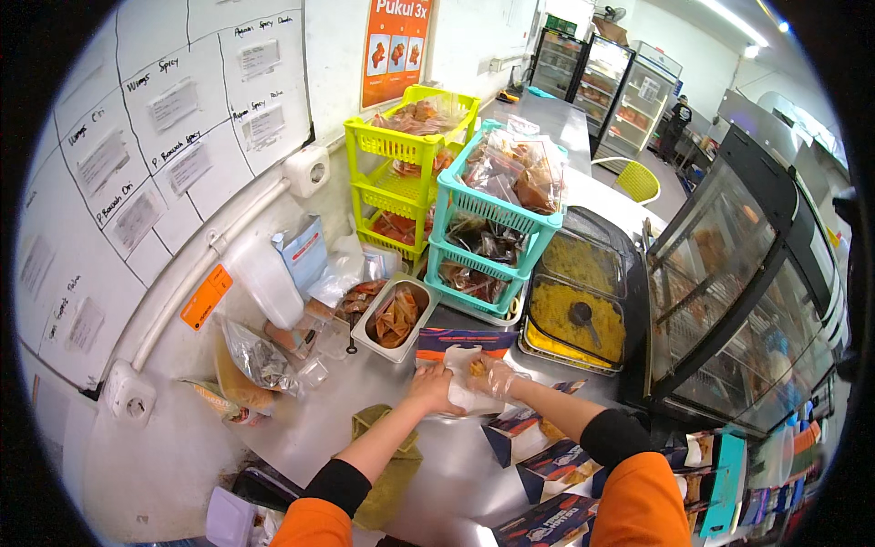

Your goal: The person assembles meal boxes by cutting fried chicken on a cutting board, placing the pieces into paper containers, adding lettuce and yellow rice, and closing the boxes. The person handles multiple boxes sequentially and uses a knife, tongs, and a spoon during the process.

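A white paper sheet (467, 398) lines a dark blue and orange food carton (467, 339) at the middle of the steel counter. My left hand (432, 387) is bare and rests on the left side of the paper, fingers spread. My right hand (497, 378) wears a clear plastic glove. Its fingers close round a golden-brown piece of fried food (477, 367) above the paper. To the right of my hands stand several dark blue food boxes (556, 465), some with fried pieces showing.
Beyond my hands are a metal pan of brown packets (397, 314), turquoise stacked baskets (497, 205), lime-green baskets (392, 141), and a tray of yellow crumbs with a dark scoop (581, 314). A glass display warmer (720, 283) stands right. An olive cloth (387, 474) lies under my left forearm.
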The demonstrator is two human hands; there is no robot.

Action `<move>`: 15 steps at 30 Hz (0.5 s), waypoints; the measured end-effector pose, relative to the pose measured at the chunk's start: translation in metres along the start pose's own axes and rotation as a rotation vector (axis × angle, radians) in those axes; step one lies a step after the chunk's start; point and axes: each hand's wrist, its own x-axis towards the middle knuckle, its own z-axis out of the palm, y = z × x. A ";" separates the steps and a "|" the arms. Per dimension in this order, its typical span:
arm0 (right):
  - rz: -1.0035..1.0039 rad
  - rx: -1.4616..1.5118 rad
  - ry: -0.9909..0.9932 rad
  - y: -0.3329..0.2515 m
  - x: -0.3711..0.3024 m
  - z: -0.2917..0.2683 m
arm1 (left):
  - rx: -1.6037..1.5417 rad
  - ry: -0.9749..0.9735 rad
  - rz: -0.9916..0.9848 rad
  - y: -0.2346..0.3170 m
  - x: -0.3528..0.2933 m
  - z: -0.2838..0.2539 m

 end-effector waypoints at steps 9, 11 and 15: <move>-0.319 -0.320 -0.128 0.020 -0.003 0.005 | -0.049 -0.017 0.028 0.009 -0.002 0.007; -0.186 -0.323 -0.227 0.022 -0.005 0.004 | -0.099 -0.054 0.035 0.008 0.001 0.007; -0.255 -0.665 0.132 0.021 -0.011 0.017 | -0.195 -0.106 0.074 0.007 0.004 0.002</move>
